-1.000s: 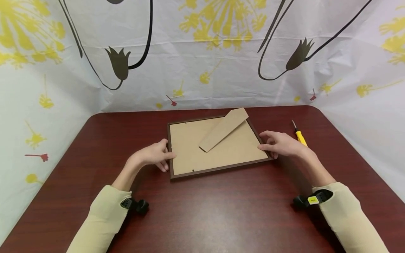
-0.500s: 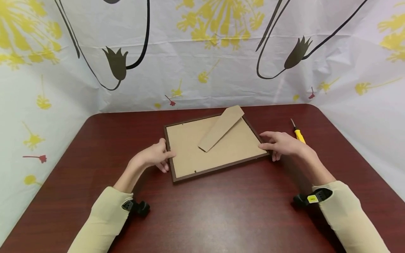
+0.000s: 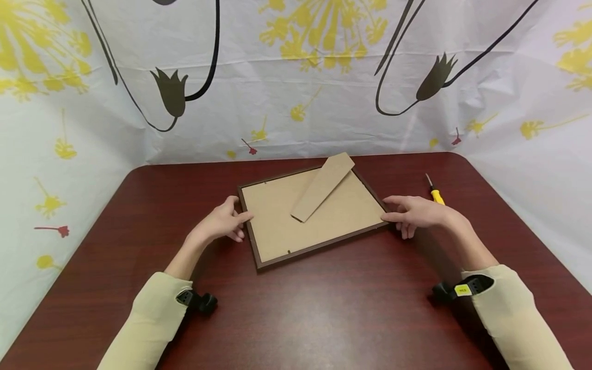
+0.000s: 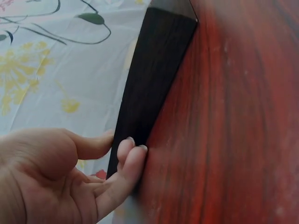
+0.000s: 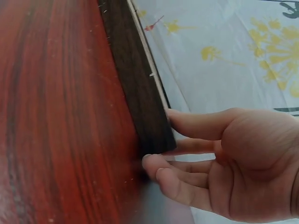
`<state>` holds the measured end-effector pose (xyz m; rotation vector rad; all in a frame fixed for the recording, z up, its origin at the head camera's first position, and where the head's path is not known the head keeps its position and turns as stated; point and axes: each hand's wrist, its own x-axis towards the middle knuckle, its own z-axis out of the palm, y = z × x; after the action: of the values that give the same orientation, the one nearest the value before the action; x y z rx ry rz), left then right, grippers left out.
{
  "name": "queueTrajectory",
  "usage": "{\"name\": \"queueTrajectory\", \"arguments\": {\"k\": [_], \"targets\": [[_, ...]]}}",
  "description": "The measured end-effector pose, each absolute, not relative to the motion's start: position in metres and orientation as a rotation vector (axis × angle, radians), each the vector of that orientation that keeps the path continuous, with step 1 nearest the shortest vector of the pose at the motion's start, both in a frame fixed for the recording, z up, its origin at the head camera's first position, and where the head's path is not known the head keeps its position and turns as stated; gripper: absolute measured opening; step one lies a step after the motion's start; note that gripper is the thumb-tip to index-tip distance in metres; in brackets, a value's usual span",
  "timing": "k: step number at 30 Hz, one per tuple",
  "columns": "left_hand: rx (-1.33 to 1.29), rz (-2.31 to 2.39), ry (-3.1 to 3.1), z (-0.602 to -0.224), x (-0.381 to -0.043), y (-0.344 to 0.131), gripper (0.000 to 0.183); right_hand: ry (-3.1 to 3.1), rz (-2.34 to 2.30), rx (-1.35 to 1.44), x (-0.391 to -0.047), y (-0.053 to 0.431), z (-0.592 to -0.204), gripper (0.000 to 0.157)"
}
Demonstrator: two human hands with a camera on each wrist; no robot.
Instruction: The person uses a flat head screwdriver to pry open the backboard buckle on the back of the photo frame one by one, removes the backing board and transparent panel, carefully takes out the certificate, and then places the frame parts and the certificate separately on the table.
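Note:
A picture frame (image 3: 319, 243) lies back side up on the table, its brown backing board (image 3: 270, 216) showing within a dark wooden rim. Across the board lies a tapered cardboard easel stand (image 3: 324, 187), its wide end reaching past the far rim. My left hand (image 3: 222, 220) holds the frame's left side, thumb over the top edge and fingers against the outer side. At the near right corner my right hand (image 3: 414, 211) pinches the frame, its thumb on the top edge. In the right wrist view, the fingers (image 5: 184, 179) curl below the frame's corner.
A screwdriver (image 3: 437, 196) with a yellow handle lies beyond my right hand, partly hidden by it. The dark red wooden table (image 3: 296, 318) is bordered at the back and sides by a white patterned sheet (image 3: 296, 128).
The frame has turned counterclockwise, its near left corner coming closer and its right side moving away. My left hand has slid slightly up along the edge; my right hand has shifted slightly right.

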<state>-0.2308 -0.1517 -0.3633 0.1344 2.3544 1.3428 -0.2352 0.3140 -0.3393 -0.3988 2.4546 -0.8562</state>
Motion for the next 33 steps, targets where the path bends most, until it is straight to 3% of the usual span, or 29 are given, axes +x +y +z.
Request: {"name": "queueTrajectory", "arguments": {"k": [8, 20, 33], "targets": [[0.121, 1.413, 2.301, -0.366, -0.234, -0.156, 0.086, 2.422, -0.897, -0.401, -0.234, 0.313, -0.338, 0.072], [0.129, 1.32, 2.271, -0.359, -0.231, -0.158, 0.111, 2.63, -0.825, -0.414, -0.237, 0.316, -0.346, 0.061], [0.083, 1.456, 2.346, -0.369, -0.238, -0.164, 0.086, 2.675, -0.801, -0.525, -0.232, 0.317, -0.333, 0.041]]}}
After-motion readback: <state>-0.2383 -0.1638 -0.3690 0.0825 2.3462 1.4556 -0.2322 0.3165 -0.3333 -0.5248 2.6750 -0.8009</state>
